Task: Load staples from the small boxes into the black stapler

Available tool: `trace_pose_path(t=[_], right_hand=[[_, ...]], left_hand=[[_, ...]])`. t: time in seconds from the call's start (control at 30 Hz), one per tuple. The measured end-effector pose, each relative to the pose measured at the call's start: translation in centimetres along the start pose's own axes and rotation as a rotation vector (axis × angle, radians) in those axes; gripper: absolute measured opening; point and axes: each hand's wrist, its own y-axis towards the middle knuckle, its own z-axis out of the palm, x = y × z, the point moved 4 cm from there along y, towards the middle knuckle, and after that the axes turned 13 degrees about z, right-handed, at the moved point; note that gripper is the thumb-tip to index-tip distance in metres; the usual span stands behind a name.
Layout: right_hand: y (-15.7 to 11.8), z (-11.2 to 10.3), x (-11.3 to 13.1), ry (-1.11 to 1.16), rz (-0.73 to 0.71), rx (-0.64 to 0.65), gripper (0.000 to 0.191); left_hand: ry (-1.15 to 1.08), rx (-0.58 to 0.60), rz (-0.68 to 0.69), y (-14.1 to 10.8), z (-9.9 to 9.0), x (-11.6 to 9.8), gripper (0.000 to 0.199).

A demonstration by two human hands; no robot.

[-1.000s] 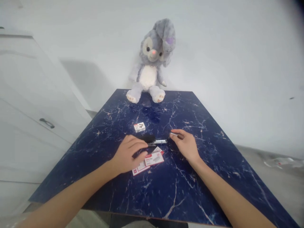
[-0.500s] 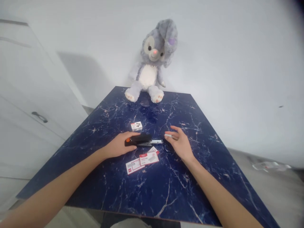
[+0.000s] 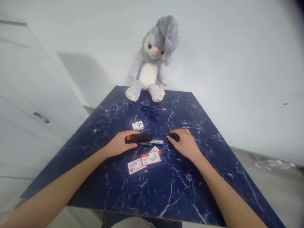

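A black stapler (image 3: 140,138) with an orange patch lies on the table, its silver staple tray (image 3: 158,142) sticking out to the right. My left hand (image 3: 120,143) is closed around its rear end, thumb on the near side and fingers on the far side. Just right of the tray's tip, my right hand (image 3: 184,142) pinches a small, pale strip of staples (image 3: 168,136) between thumb and finger. Most of that strip is hidden by the fingertips. Red-and-white paper cards (image 3: 151,159) overlap on the near side of the stapler. A small white box (image 3: 137,125) stands beyond it.
A grey plush rabbit (image 3: 149,74) sits at the far edge of the dark blue marbled table (image 3: 152,196), against the white wall. On the left is a white cabinet with a dark handle (image 3: 41,117). A clear plastic item (image 3: 274,164) lies on the floor at right.
My right hand's fingers have curled in, hiding more of the strip of staples, and the hand is slightly farther right. My left hand keeps its hold on the stapler. The view has shifted slightly.
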Motion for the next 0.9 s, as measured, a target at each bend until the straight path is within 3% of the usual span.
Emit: trace_pose_path(t=[0.23,0.43,0.73,0.9], right_hand=[[-0.4,0.4,1.1,0.064,-0.083,0.008,0.015],[-0.9,-0.4,2.4,0.221,-0.068,0.066,0.01],[-2.3,-0.3,4.6,0.227,-0.347,0.132,0.004],[-2.6,0.0,4.9,0.132,-0.386,0.202,0.007]], left_hand=[[-0.013,0.001,-0.034,0.1,0.0,-0.1,0.053],[-0.074,-0.013,-0.065,0.0,0.2,-0.7,0.061],[0.005,0.035,0.057,0.0,1.2,-1.8,0.047],[0.011,0.041,0.062,0.0,1.0,-2.0,0.046]])
